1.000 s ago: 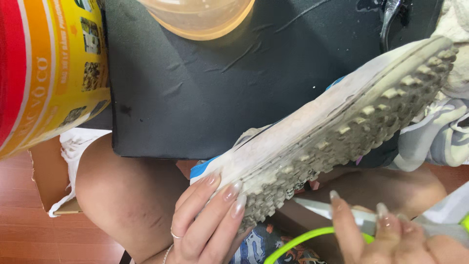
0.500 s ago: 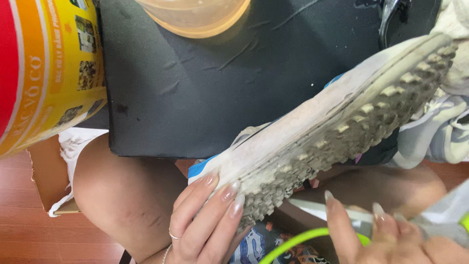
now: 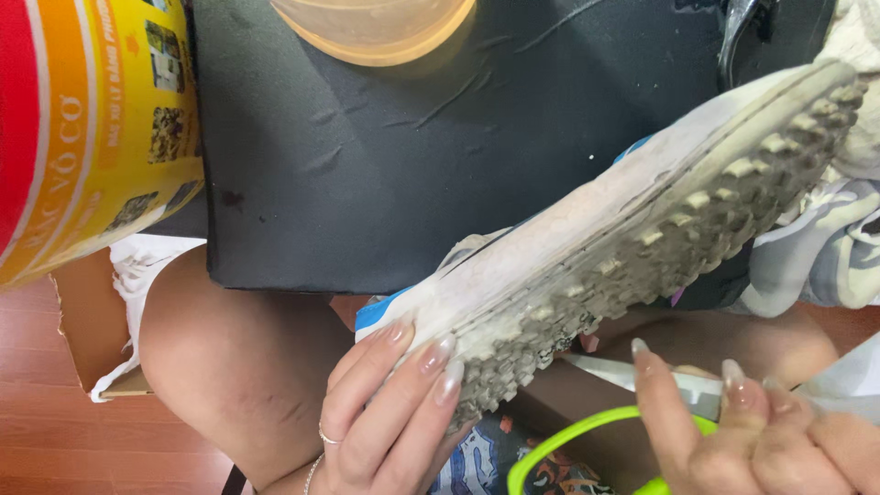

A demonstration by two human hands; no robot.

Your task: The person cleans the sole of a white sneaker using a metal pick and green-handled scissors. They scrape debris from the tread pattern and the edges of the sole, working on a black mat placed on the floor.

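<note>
A black foam mat (image 3: 385, 174) fills most of the view from 12 o'clock down to the centre, its surface scored with shallow scratches. At 9 o'clock stands a large yellow and red tub (image 3: 82, 137), its side touching the mat's left edge. At 12 o'clock a clear orange bowl (image 3: 371, 27) rests on the mat. A worn white shoe (image 3: 632, 238) with a studded grey sole lies slanted from 3 o'clock down towards 6 o'clock, sole turned to the camera, its toe end low and a blue trim showing near the toe. A second pale shoe (image 3: 834, 257) lies behind it at 3 o'clock. A bare knee (image 3: 238, 367) sits at 7 o'clock, with red wooden floor (image 3: 46, 440) beyond it. The left hand (image 3: 385, 412), at 6 o'clock, has its fingers pressed together and laid flat against the toe of the white shoe, gripping it. The right hand (image 3: 761, 440), at 5 o'clock, is pinching a slim white tool (image 3: 642, 376) whose tip points at the sole, just below it. A lime green loop (image 3: 568, 440) curves between the two hands.
</note>
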